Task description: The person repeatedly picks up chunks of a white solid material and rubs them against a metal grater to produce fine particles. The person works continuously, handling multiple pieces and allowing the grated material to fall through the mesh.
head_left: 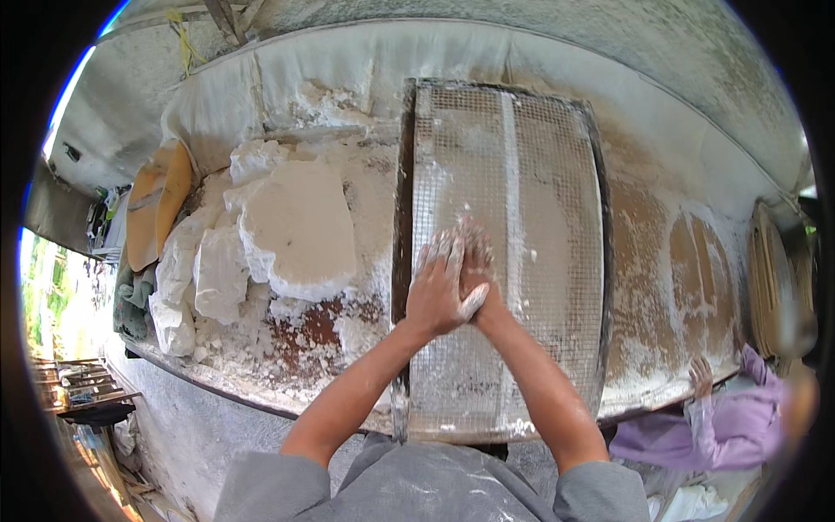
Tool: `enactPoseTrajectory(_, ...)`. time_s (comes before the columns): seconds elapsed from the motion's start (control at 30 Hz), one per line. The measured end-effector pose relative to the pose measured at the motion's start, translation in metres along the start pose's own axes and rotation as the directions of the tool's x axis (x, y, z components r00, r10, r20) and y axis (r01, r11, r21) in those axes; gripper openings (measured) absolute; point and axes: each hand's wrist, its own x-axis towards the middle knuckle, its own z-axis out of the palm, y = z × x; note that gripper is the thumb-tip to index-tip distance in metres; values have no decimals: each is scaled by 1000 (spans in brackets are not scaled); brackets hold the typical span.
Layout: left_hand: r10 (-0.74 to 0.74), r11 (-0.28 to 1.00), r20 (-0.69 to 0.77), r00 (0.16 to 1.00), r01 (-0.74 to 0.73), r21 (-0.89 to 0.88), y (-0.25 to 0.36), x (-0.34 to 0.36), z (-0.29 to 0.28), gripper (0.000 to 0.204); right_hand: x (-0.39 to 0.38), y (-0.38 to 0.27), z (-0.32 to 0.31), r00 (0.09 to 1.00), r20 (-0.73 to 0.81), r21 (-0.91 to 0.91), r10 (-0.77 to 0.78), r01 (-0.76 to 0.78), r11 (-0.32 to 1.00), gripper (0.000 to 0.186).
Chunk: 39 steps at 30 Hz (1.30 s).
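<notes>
My left hand (439, 283) lies with fingers stretched out flat, partly overlapping my right hand (480, 270), on the left part of a wire-mesh screen (557, 261) in a dark frame. Both hands are dusted with white powder. My right hand's fingers point away from me and are partly hidden under the left. A little loose white powder shows just beyond the fingertips. Left of the screen, big cracked slabs and lumps of white material (296, 226) rest on a powder-strewn worktop (322, 387).
A powder-smeared brown board (644, 296) lies right of the screen. A person in lilac (739, 426) is at the lower right, one hand (700, 376) at the worktop's edge. A curved yellow piece (152, 209) leans at the left. Stacked boards (770, 278) stand far right.
</notes>
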Motion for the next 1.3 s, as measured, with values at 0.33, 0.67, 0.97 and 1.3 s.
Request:
enactPoseTrajectory(0.33,-239,969,-126,963,229,-87,9,-141,-21,70,-92,-69,42,948,-279,103,151,-127,987,80)
enactPoseTrajectory(0.67,-312,950,-70,948,311,-26,-130,-199,59,63,188,45,-50,966,-172,87,194,-182,980,89)
enactPoseTrajectory(0.97,-62,936,552,832,240,-256,-161,-83,192,61,219,46,-42,985,-84,-4,151,-152,988,91)
enactPoseTrajectory(1.3,-49,942,605,795,238,-238,-144,-109,201,60,223,38,-25,967,-224,-121,124,-154,981,92)
